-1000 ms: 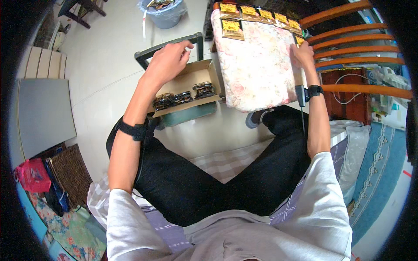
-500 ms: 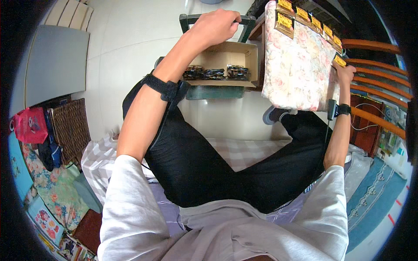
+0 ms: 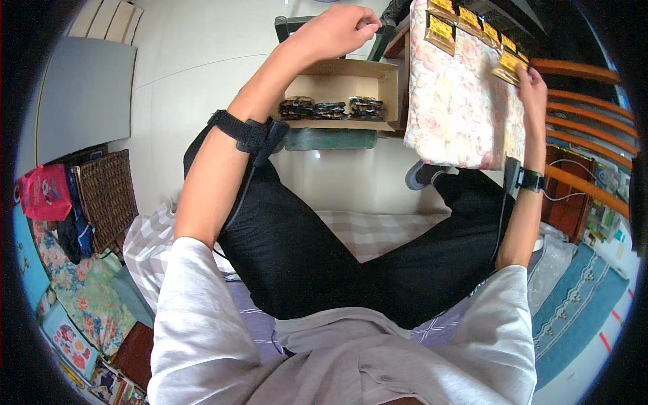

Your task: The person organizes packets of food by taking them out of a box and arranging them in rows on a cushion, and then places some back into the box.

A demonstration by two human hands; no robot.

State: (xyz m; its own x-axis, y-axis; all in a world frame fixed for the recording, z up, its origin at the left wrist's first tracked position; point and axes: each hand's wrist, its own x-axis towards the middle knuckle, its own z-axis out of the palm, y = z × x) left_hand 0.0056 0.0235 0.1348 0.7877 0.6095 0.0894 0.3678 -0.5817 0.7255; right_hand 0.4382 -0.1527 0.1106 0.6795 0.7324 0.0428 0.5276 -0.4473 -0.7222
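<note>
Currently, a gold packet with a yellow label [image 3: 506,67] is pinched at one edge by the right hand [image 3: 532,88], extending leftward from its fingertips over a floral cushion [image 3: 459,125]. Similar packets [image 3: 440,34] line the cushion's far side. Leftward, an open cardboard box [image 3: 337,88] holds three dark heaps [image 3: 330,111]. Beyond it hangs the left hand [image 3: 344,30], fingers curled, contents unclear. Wooden slats [image 3: 586,101] stand beside the right hand.

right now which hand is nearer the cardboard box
Left: the left hand is near the cardboard box, past its far edge in view; the right hand is farther right, holding a gold packet.
</note>
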